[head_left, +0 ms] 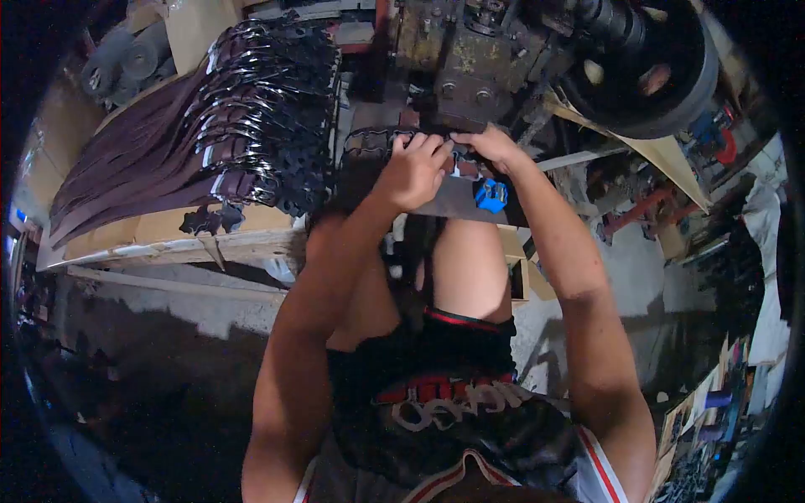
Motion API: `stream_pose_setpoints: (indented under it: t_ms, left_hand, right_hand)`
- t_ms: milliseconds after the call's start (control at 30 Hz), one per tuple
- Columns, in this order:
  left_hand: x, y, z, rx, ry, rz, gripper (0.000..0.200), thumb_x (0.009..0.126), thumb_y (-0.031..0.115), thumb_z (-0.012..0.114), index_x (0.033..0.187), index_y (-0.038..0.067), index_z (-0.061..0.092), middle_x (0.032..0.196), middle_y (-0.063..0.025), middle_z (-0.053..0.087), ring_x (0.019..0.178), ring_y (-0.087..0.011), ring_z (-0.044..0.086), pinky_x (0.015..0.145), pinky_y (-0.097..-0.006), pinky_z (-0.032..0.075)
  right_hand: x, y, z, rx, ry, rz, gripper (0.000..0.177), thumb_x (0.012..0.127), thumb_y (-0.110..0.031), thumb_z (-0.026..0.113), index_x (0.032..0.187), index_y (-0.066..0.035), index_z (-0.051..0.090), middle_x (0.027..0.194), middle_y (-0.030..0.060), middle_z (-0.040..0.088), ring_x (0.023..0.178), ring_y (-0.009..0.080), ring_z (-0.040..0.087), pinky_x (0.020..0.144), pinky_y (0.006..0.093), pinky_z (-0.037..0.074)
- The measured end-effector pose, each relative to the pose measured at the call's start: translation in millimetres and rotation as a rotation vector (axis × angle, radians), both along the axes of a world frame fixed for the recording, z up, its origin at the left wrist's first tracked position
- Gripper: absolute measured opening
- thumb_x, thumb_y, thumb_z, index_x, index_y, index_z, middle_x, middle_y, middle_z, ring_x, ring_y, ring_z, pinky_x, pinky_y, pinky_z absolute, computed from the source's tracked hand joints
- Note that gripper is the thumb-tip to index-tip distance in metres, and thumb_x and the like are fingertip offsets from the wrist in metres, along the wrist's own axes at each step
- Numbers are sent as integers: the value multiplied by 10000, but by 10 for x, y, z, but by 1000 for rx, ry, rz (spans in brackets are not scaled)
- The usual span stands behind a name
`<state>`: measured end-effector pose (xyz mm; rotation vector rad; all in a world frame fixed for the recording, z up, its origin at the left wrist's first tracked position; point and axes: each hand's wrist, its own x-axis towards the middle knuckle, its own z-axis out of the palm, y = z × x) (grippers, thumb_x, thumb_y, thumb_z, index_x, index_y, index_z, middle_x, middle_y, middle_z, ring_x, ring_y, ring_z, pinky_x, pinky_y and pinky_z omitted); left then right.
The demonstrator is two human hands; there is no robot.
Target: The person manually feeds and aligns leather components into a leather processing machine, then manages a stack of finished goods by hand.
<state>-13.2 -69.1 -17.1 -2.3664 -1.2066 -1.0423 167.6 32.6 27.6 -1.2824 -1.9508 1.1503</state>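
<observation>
My left hand (pixel 415 172) presses bent fingers on a dark piece with a pale wavy edge (pixel 367 144), which lies at the base of the machine. Close beside it on the right, my right hand (pixel 489 145) reaches in from the side, its fingertips at the same dark piece and nearly touching my left fingers. What lies under the fingertips is too small to make out. A blue object (pixel 490 195) sits just below my right hand, near the edge of the metal plate (pixel 449 197).
A greasy machine (pixel 470 63) with a large dark wheel (pixel 654 75) stands ahead. Many dark straps with metal parts (pixel 243 117) are piled on a cardboard-covered table (pixel 151 245) at left. Dark rolls (pixel 147 54) lie behind them. An open box (pixel 520 277) is beside my leg.
</observation>
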Motion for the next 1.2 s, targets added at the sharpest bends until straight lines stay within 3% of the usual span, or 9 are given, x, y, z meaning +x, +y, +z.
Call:
stream_pose_setpoints:
  t_ms: [133, 233, 333, 433, 700, 967, 1100, 1200]
  left_hand:
    - [-28, 30, -35, -31, 48, -25, 345, 778, 173, 636, 1112, 89, 650, 1035, -56, 564, 1025, -265, 511, 862, -457, 360]
    - [-23, 88, -80, -37, 12, -26, 199, 794, 167, 602, 961, 83, 669, 1030, -41, 557, 1017, -249, 500, 841, -477, 364]
    - [-27, 114, -72, -84, 98, 15, 332, 745, 166, 633, 1067, 104, 679, 1044, -53, 554, 1005, -267, 509, 820, -460, 378]
    - [-18, 131, -68, -60, 105, 10, 359, 722, 156, 634, 1076, 118, 680, 1044, -57, 554, 1007, -271, 507, 821, -463, 383]
    - [-21, 151, -106, -13, 31, -27, 366, 706, 136, 633, 1066, 86, 679, 1036, -86, 550, 1011, -291, 502, 843, -459, 377]
    - [0, 156, -101, -32, 3, -28, 349, 689, 118, 621, 1029, 69, 683, 1005, -93, 547, 980, -291, 501, 801, -455, 373]
    - [4, 151, -35, -64, 13, -3, 339, 691, 128, 615, 1018, 68, 680, 1007, -94, 552, 974, -291, 503, 802, -460, 376]
    - [23, 135, -89, -77, 2, -2, 283, 695, 158, 629, 956, 60, 677, 1021, -86, 550, 1005, -281, 497, 832, -468, 375]
  right_hand:
    - [17, 45, -54, 42, -31, 16, 437, 758, -201, 759, 1128, 6, 655, 1075, 128, 684, 946, 251, 629, 853, 360, 477]
    - [31, 239, -268, 140, -23, 68, 416, 746, -189, 755, 1105, 0, 663, 1014, 145, 695, 907, 258, 641, 822, 367, 487]
    - [-17, 261, -366, 235, -53, -2, 387, 736, -174, 748, 1076, -5, 670, 964, 163, 699, 876, 256, 648, 800, 372, 494]
    - [-27, 295, -351, 220, -49, -27, 361, 731, -162, 737, 1053, -9, 676, 950, 173, 697, 869, 259, 653, 792, 375, 496]
    - [-79, 300, -414, 95, 24, -179, 352, 707, -166, 747, 1013, 0, 687, 917, 177, 700, 826, 276, 671, 742, 382, 516]
    - [-79, 481, -559, 157, -26, -266, 379, 688, -175, 769, 987, 40, 680, 936, 201, 696, 829, 290, 677, 728, 378, 522]
    - [-119, 276, -324, 266, -49, -316, 383, 712, -172, 772, 990, 70, 668, 935, 196, 692, 823, 270, 669, 731, 361, 519]
    - [-13, 173, -262, -30, 314, -95, 317, 753, -148, 761, 989, 44, 673, 899, 136, 690, 779, 215, 645, 704, 345, 511]
